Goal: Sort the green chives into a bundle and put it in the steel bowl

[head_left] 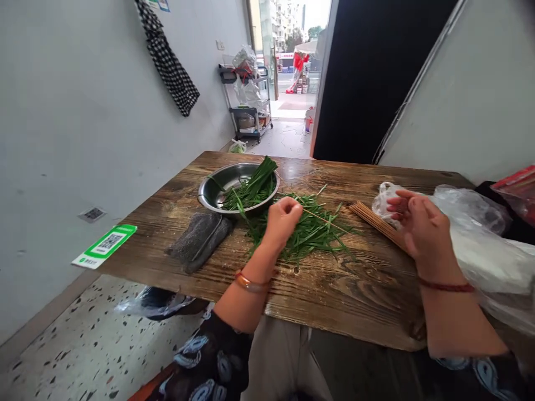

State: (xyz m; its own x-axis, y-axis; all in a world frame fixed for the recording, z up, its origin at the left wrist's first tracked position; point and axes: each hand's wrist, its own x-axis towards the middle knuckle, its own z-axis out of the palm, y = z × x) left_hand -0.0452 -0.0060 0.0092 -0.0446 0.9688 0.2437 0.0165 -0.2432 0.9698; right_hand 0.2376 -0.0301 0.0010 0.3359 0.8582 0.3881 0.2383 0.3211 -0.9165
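My left hand [284,218] is closed in a pinch on one end of a thin bamboo skewer [324,219], which points right and slightly down above the cut chives [309,239]. These long green leaves lie in a loose heap on the wooden table. My right hand [424,223] is raised at the right with its fingers apart, and I see nothing in it. Partly behind that hand, a bundle of bamboo skewers [376,224] rests on the tabletop. Beyond my left hand, a steel bowl [204,199] holds more chives [254,186].
A dark grey mesh cloth [200,239] lies left of the chives. Plastic bags [480,239] crowd the right side. A green QR code card [106,244] is at the table's left edge. Behind the table [334,301] stand a trolley [251,103] and an open doorway.
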